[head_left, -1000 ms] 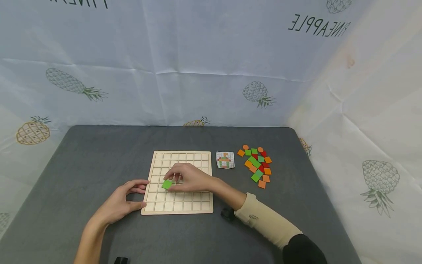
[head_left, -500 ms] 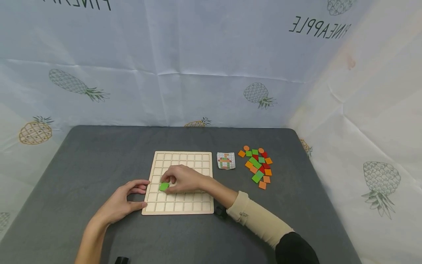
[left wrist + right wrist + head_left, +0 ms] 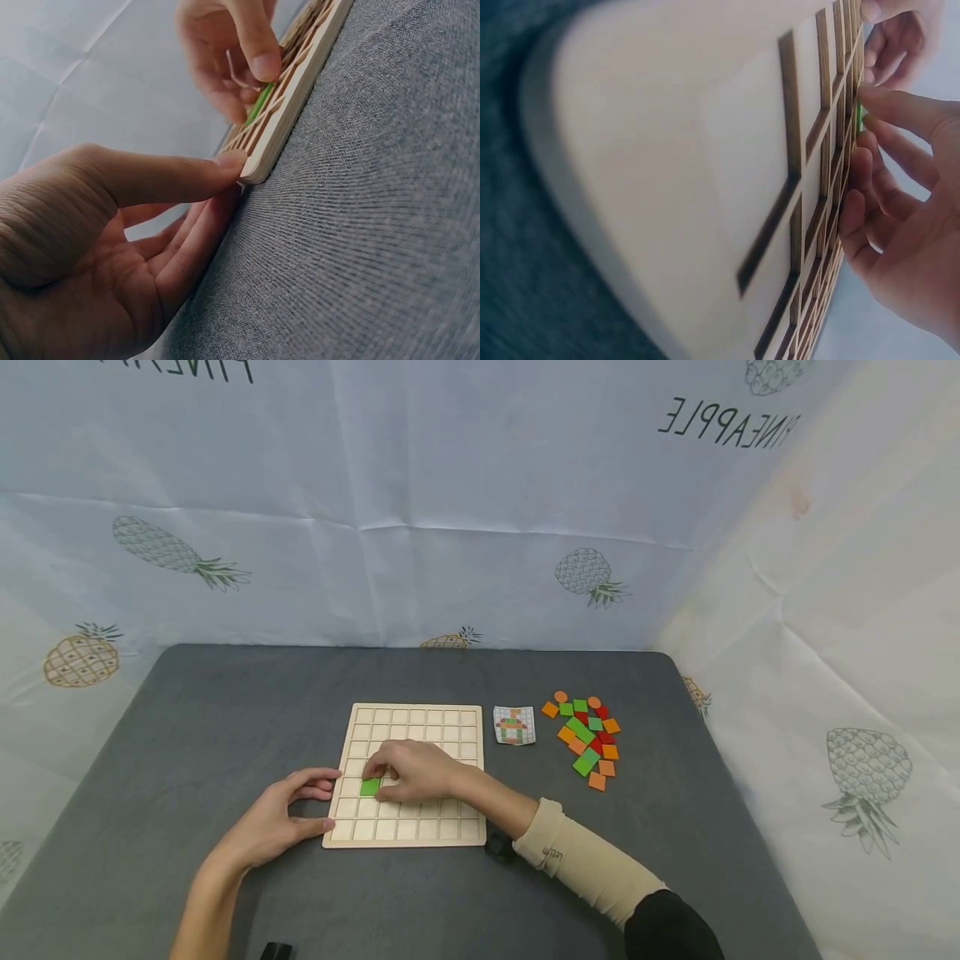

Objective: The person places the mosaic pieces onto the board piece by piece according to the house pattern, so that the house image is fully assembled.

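A pale wooden grid board (image 3: 442, 833) lies flat on the dark table. My left hand (image 3: 264, 822) rests against its left side, thumb straight at the near corner and fingers higher along the edge; the left wrist view shows this thumb (image 3: 202, 176) touching the corner. Over the left part of the grid, my right hand (image 3: 420, 771) has thumb and fingertips at opposite sides of a green square tile (image 3: 371, 787). This tile lies level within a cell near the left edge. The right wrist view shows only a sliver of the green tile (image 3: 859, 118) between the fingers.
Right of the board lies a small paper card (image 3: 514, 726) with a coloured grid pattern. Farther right is a loose group of green, red and orange tiles (image 3: 581, 729), some round. The dark table (image 3: 420, 902) meets pineapple-print cloth (image 3: 480, 585) behind.
My right hand has moved slightly left with the green tile. Tilted before, the tile now lies square in a cell. My left hand keeps its place at the board's edge.
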Demonstrator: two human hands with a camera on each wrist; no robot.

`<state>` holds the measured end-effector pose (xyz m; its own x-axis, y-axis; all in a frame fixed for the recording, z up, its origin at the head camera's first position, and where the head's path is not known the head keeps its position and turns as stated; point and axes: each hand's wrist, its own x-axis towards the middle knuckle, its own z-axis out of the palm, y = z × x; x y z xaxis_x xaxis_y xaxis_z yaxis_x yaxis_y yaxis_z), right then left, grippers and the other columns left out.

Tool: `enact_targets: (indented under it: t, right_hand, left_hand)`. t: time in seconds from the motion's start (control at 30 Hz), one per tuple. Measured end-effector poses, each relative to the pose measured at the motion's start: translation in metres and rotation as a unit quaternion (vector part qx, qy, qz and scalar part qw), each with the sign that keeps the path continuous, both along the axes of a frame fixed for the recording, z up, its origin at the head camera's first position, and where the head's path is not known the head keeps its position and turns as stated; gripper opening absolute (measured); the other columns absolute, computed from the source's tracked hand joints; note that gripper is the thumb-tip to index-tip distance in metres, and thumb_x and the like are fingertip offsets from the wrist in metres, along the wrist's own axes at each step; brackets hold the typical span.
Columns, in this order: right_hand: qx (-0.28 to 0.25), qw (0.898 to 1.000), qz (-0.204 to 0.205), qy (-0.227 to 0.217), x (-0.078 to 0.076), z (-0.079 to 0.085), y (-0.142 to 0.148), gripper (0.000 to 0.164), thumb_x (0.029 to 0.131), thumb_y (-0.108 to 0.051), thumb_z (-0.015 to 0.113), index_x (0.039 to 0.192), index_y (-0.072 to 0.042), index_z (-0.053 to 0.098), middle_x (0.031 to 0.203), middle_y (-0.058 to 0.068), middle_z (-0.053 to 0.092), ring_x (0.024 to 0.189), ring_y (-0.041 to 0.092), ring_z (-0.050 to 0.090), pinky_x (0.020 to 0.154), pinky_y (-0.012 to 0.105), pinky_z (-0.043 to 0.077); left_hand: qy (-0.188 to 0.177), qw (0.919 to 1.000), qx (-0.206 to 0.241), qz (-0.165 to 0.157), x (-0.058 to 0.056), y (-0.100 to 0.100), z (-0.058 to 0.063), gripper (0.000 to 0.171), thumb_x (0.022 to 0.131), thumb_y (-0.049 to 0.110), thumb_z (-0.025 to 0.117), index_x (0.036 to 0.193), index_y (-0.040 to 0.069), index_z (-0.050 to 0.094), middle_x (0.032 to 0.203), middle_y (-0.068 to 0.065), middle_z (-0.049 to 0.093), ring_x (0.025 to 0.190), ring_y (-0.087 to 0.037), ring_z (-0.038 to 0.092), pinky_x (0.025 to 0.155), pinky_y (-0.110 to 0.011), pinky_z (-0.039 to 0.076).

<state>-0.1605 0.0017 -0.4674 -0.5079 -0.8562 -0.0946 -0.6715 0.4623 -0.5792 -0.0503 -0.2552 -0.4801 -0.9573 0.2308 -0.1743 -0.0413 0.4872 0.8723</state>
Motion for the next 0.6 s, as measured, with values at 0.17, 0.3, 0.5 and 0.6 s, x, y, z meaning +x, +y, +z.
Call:
enact_targets:
  t: [0.17, 0.3, 0.5, 0.6]
  right_hand:
    - [-0.024, 0.999, 0.004, -0.024, -0.001, 0.002, 0.003, 0.027, 0.1, -0.02, 0.079, 0.127, -0.015, 0.078, 0.118, -0.001, 0.074, 0.092, 0.002, 0.061, 0.079, 0.009, 0.046]
    - [-0.059, 0.996, 0.003, -0.067, -0.005, 0.003, 0.01, 0.028, 0.099, -0.013, 0.08, 0.127, -0.008, 0.077, 0.122, 0.005, 0.075, 0.094, 0.006, 0.065, 0.084, 0.01, 0.05]
    - [-0.077, 0.994, -0.005, -0.083, -0.011, 0.006, 0.022, 0.03, 0.1, -0.014, 0.079, 0.129, -0.006, 0.076, 0.126, 0.008, 0.076, 0.095, 0.004, 0.066, 0.087, 0.014, 0.054]
    - [-0.086, 0.993, -0.009, -0.079, -0.014, 0.01, 0.029, 0.03, 0.101, -0.015, 0.079, 0.129, -0.006, 0.076, 0.127, 0.009, 0.076, 0.099, 0.008, 0.069, 0.088, 0.015, 0.054]
  left_hand:
    - [0.002, 1.0, -0.004, 0.001, 0.0, -0.001, -0.001, 0.07, 0.088, 0.012, 0.091, 0.149, 0.002, 0.058, 0.134, -0.017, 0.065, 0.113, -0.001, 0.063, 0.082, -0.024, 0.06]
    - [0.008, 0.9999, -0.008, 0.0, 0.0, -0.001, -0.002, 0.07, 0.087, 0.012, 0.091, 0.149, 0.002, 0.059, 0.133, -0.017, 0.066, 0.113, -0.001, 0.063, 0.083, -0.023, 0.059]
    - [0.017, 0.9997, -0.016, 0.003, 0.0, 0.0, -0.002, 0.07, 0.086, 0.012, 0.092, 0.148, 0.003, 0.06, 0.131, -0.015, 0.067, 0.111, 0.003, 0.062, 0.085, -0.022, 0.057]
    - [0.024, 0.9995, -0.022, 0.005, 0.0, 0.001, -0.001, 0.069, 0.085, 0.012, 0.092, 0.147, 0.003, 0.062, 0.13, -0.014, 0.069, 0.11, 0.003, 0.063, 0.087, -0.021, 0.055]
